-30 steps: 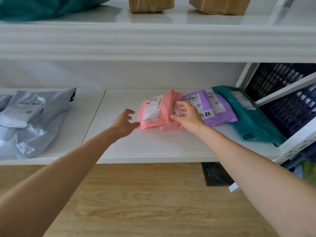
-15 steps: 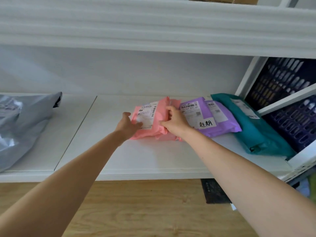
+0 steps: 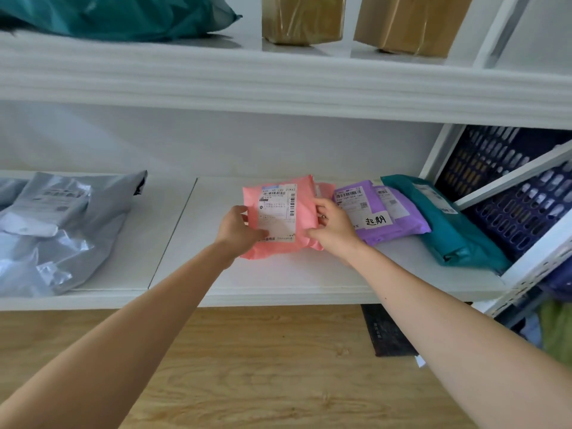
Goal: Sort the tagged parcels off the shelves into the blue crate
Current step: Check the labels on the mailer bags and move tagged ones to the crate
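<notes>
Parcels line the middle shelf point(image 3: 278, 283). The left grip point(image 3: 238, 230) holds the pink parcel point(image 3: 280, 218) at its nine o'clock edge, thumb laid over the lower corner of its white label. The right grip point(image 3: 332, 226) holds the same parcel at its three o'clock edge, fingers curled round it. The parcel is tipped up, label toward the camera. A second pink parcel point(image 3: 325, 188) peeks out behind it at one o'clock. At three o'clock lie two overlapping purple parcels point(image 3: 365, 212), then a teal parcel point(image 3: 448, 230). The blue crate point(image 3: 507, 218) sits farther toward three o'clock, past the shelf's white upright. Grey bags point(image 3: 62, 224) lie well apart at nine o'clock. At twelve o'clock, the upper shelf point(image 3: 278, 85) carries two brown boxes point(image 3: 303, 18) and a teal bag point(image 3: 117, 13).
</notes>
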`<move>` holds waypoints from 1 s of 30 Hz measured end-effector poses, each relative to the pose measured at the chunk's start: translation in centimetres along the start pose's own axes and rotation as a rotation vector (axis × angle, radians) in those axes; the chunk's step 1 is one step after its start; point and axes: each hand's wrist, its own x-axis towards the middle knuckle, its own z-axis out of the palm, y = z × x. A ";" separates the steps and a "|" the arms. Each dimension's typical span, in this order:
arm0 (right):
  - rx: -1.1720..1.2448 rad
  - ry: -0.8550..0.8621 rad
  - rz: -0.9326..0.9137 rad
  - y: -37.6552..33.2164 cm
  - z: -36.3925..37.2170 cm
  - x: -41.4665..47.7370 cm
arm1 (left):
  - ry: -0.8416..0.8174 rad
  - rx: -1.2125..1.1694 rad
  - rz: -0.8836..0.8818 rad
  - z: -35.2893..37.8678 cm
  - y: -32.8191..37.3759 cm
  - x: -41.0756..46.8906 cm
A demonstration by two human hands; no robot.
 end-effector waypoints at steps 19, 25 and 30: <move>0.171 0.079 -0.160 -6.6 -0.8 -14.4 | -0.060 -0.097 0.308 -7.3 1.3 -11.8; 0.199 0.121 -0.171 -7.7 -1.2 -17.1 | -0.087 -0.095 0.365 -7.6 2.3 -13.3; 0.220 0.157 -0.160 -8.4 -1.4 -18.4 | -0.123 -0.086 0.401 -8.0 2.8 -14.3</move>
